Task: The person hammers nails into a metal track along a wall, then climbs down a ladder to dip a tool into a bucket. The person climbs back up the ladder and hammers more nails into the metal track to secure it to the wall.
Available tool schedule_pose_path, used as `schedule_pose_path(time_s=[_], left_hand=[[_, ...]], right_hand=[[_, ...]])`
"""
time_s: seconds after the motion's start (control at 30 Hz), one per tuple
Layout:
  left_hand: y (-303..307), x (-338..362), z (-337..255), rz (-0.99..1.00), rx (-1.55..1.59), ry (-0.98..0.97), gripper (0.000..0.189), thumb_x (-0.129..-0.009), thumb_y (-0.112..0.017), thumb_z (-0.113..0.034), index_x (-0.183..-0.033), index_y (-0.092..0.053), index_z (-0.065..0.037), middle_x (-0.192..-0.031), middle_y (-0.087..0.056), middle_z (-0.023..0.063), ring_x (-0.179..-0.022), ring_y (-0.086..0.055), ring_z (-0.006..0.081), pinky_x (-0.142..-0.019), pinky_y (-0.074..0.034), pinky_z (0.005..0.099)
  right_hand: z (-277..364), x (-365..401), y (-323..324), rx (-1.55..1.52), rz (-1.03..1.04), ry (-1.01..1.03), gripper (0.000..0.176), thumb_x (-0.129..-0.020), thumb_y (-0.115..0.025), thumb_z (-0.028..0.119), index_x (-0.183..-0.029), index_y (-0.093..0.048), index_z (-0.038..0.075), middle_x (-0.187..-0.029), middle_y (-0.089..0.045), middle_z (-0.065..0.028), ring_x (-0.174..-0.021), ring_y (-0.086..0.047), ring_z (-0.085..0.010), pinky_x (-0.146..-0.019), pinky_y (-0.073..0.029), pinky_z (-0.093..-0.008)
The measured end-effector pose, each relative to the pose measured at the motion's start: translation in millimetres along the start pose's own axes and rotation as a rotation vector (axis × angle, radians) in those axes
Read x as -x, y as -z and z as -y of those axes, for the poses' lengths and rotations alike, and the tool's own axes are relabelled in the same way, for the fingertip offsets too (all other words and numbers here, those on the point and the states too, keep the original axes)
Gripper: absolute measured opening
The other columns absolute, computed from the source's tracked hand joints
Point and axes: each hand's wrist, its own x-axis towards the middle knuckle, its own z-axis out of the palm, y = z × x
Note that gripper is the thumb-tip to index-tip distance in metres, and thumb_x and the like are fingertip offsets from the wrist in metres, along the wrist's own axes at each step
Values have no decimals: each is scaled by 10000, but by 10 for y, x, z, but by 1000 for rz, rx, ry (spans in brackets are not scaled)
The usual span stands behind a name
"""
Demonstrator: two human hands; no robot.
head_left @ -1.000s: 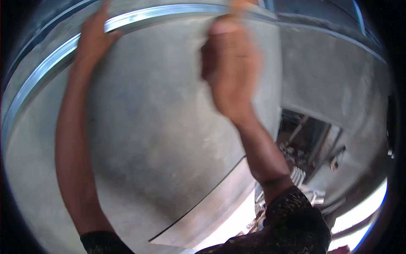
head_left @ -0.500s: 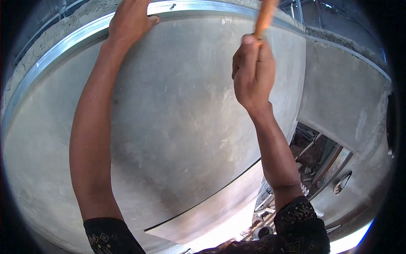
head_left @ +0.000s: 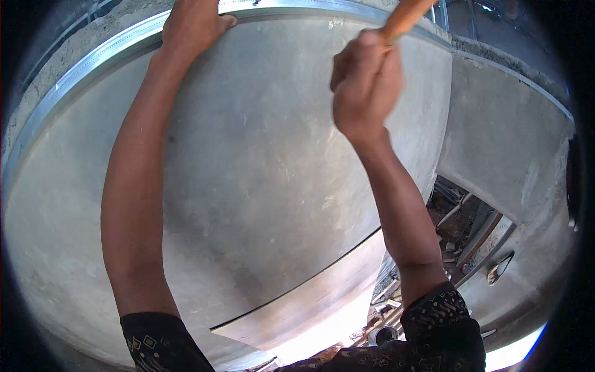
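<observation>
A shiny metal channel (head_left: pixel 282 7) runs along the top of the grey wall (head_left: pixel 260 142). My left hand (head_left: pixel 191 28) holds the channel at the upper left, its thumb stretched along the lower edge and the other fingers cut off by the frame top. A small dark nail or screw (head_left: pixel 256 2) sticks out of the channel, right of that hand. In my right hand (head_left: pixel 369 87), the fingers wrap round an orange-brown wooden handle (head_left: pixel 406 20) raised at the upper right. The far end of this tool lies out of view.
Low on the wall, a pale board (head_left: pixel 310 291) has a dark upper edge. A gap with rubble and poles (head_left: pixel 458 217) shows at the right. Below it stands a round metal container (head_left: pixel 383 335). A sandal-like item (head_left: pixel 499 270) lies on the grey surface at the right.
My right hand has moved up and slightly left, and the handle now tilts further to the right. The left hand stays on the channel, while the view has shifted slightly.
</observation>
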Motion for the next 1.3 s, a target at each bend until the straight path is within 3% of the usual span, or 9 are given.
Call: schedule_pose_path(time_s=[0.1,0.17,0.37,0.47,0.5,0.6,0.8,1.03,1.3], left_hand=[[11,-91,17,116,22,88,830,-824,-783,-123,-1522,-333,-114,-1397,-525,157,-1323,-457,348,-1128,-382,442],[22,-6,-5,112,36,41,825,-828,-778,-122,-1523,-333,-120,-1393,-528,156,-1319,-460,348,-1126,-383,446],[-42,-19,3,42,-35,49,806,-832,-770,-107,-1517,-345,-126,-1386,-532,153,-1319,-462,337,-1118,-388,455],[5,-11,21,73,21,21,803,-830,-767,-99,-1513,-346,-125,-1385,-530,156,-1315,-464,343,-1114,-392,451],[50,-17,25,106,67,11,802,-829,-766,-97,-1512,-347,-125,-1385,-529,158,-1312,-466,348,-1112,-395,450],[-113,-37,106,-7,-14,-39,790,-830,-764,-99,-1505,-353,-123,-1375,-533,164,-1301,-475,356,-1103,-404,446],[-150,-51,134,-3,14,-31,770,-822,-768,-86,-1484,-378,-134,-1371,-531,177,-1300,-475,365,-1107,-401,458],[-178,-42,119,-17,45,-54,758,-817,-770,-81,-1472,-393,-139,-1376,-531,171,-1304,-478,351,-1110,-399,465],[-65,23,6,-34,4,-56,685,-815,-771,-83,-1425,-464,-137,-1298,-576,117,-1265,-503,308,-1120,-382,447]], right_hand=[[-321,140,12,355,278,15,403,-1071,-432,347,-871,-516,7,-607,-493,-100,-552,-526,-195,-555,-448,-387],[-204,236,116,427,493,-185,368,-1062,-443,314,-937,-515,-25,-600,-559,-161,-503,-573,-342,-506,-457,-449],[140,52,28,-27,1,-82,405,-1079,-416,341,-795,-482,60,-610,-509,16,-513,-441,-61,-478,-360,-242],[-167,106,-113,204,66,85,402,-1071,-423,321,-822,-463,8,-643,-514,-143,-570,-512,-250,-561,-418,-377],[-223,139,-37,430,448,-242,402,-1067,-426,325,-854,-468,-13,-681,-497,-196,-618,-496,-337,-617,-429,-423],[-179,198,166,420,513,-323,344,-1057,-452,281,-931,-518,-32,-704,-606,-259,-700,-618,-473,-625,-470,-501],[168,-6,91,-5,17,-90,345,-1052,-467,288,-906,-498,-23,-642,-576,-216,-606,-607,-423,-556,-450,-463],[-302,424,185,384,448,-313,349,-1061,-431,294,-954,-502,-31,-673,-569,-223,-650,-613,-398,-605,-448,-469],[-155,1477,1006,105,446,-750,398,-1064,-450,361,-876,-467,10,-611,-461,-68,-552,-459,-155,-535,-413,-357]])
